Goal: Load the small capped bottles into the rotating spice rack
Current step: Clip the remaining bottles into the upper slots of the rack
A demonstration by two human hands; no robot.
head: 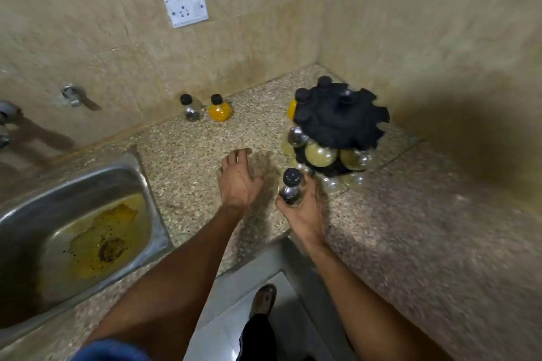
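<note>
The black rotating spice rack (340, 123) stands in the counter's back right corner, with several round bottles hanging in its slots. My right hand (305, 214) grips a small clear bottle with a black cap (291, 187) just in front of the rack's lower tier. My left hand (239, 177) hovers over the counter to the left of it, fingers spread, holding nothing. By the back wall stand two more capped bottles: a clear one (190, 107) and an orange one (219, 108).
A steel sink (146, 193) with yellow residue lies at the left. The speckled stone counter (190, 155) runs along the tiled wall, which carries a white socket (186, 8). A foot (264, 299) shows on the floor below the counter edge.
</note>
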